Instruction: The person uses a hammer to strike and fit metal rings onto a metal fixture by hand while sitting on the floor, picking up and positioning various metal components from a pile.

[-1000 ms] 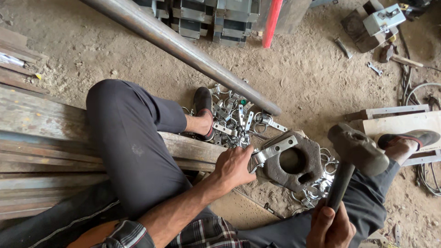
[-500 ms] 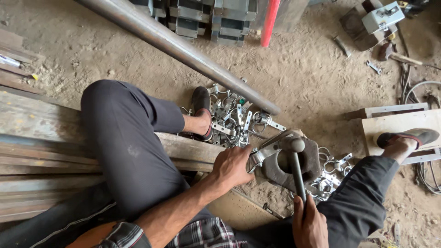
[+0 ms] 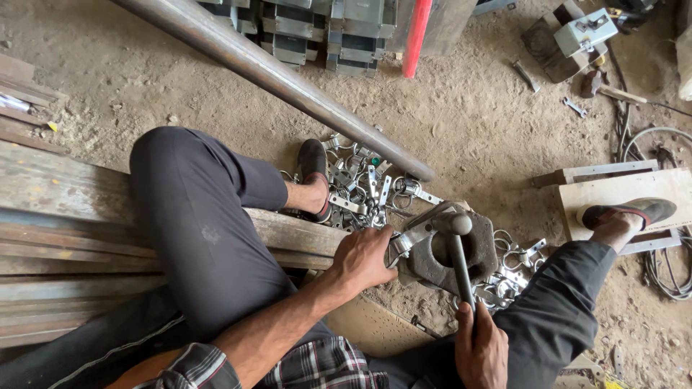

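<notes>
My left hand (image 3: 366, 257) grips a shiny bent metal strap (image 3: 408, 238) and holds it against a heavy dark iron block with a round hole (image 3: 481, 252) on the dirt floor. My right hand (image 3: 481, 347) is closed on the handle of a hammer (image 3: 457, 253). The hammer's head rests down on the top edge of the block, right by the strap. A pile of shiny metal clamps (image 3: 360, 187) lies just beyond the block, by my left foot (image 3: 313, 176). More clamps (image 3: 515, 266) lie to the right of the block.
A long steel pipe (image 3: 274, 75) runs diagonally across the floor above the clamps. Wooden planks (image 3: 65, 238) lie under my left leg. My right foot rests on a small wooden stand (image 3: 613, 191). Stacked metal parts (image 3: 317, 29), a red rod, loose tools and cables lie farther off.
The hammer was raised high to the right a second ago; it has swung down onto the block beside the strap. My left hand has stayed on the strap.
</notes>
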